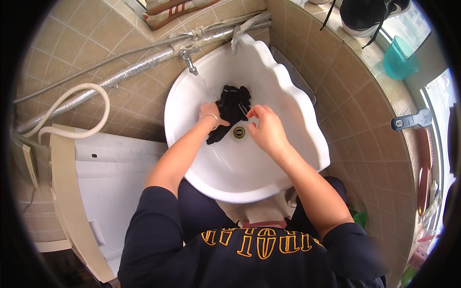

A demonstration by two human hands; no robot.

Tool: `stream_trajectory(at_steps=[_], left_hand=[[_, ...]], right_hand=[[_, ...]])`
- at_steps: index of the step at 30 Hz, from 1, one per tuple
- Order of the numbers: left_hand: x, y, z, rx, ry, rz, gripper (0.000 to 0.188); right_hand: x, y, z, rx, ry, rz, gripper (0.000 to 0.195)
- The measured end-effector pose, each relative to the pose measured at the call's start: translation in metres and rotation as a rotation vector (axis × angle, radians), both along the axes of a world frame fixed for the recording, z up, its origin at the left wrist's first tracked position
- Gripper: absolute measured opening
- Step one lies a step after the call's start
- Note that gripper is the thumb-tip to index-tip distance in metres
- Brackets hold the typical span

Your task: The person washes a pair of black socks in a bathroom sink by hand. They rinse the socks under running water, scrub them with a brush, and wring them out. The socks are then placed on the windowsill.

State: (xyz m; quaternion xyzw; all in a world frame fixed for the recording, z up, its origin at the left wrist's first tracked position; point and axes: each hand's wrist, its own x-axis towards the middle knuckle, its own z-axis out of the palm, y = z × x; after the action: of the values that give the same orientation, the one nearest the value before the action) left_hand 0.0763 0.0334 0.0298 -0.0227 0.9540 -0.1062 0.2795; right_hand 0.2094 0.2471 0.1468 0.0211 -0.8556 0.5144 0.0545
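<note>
A crumpled black cloth item point(233, 104) with thin light stripes lies in a white ceramic sink point(234, 176), beside the drain point(238, 132). Water runs from a metal tap point(189, 62) at the sink's back left, down towards the cloth. My left hand point(213, 115), with a bracelet at the wrist, is spread at the cloth's left edge, thumb over the fabric. At the cloth's right edge is my right hand point(264, 126), its fingers curled; whether the fingertips pinch the fabric cannot be told.
A foil-wrapped pipe point(140, 66) runs along the tiled wall behind the tap, with a looped white hose point(104, 104) at left. The right ledge holds a black shoe point(362, 16), a teal cup point(399, 59) and a brush point(410, 120). A white machine's lid point(108, 187) stands left of the sink.
</note>
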Motion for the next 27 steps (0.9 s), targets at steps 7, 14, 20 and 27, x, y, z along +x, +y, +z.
stream_trajectory(at_steps=[7,14,20,27], left_hand=[[-0.014,0.057,-0.084,0.128,0.267,-0.068,0.141],[-0.045,0.011,-0.087,0.207,0.522,0.43,0.081],[-0.027,0.011,-0.072,0.409,0.49,-0.005,0.105],[-0.04,-0.018,-0.105,0.52,0.314,0.021,0.095]], right_hand=[[0.009,-0.014,-0.008,0.051,0.043,0.168,0.015],[0.014,-0.008,-0.006,0.153,0.042,0.256,0.013],[0.018,-0.016,-0.002,0.13,0.079,0.275,0.011],[0.02,-0.016,0.002,0.167,0.075,0.288,0.009]])
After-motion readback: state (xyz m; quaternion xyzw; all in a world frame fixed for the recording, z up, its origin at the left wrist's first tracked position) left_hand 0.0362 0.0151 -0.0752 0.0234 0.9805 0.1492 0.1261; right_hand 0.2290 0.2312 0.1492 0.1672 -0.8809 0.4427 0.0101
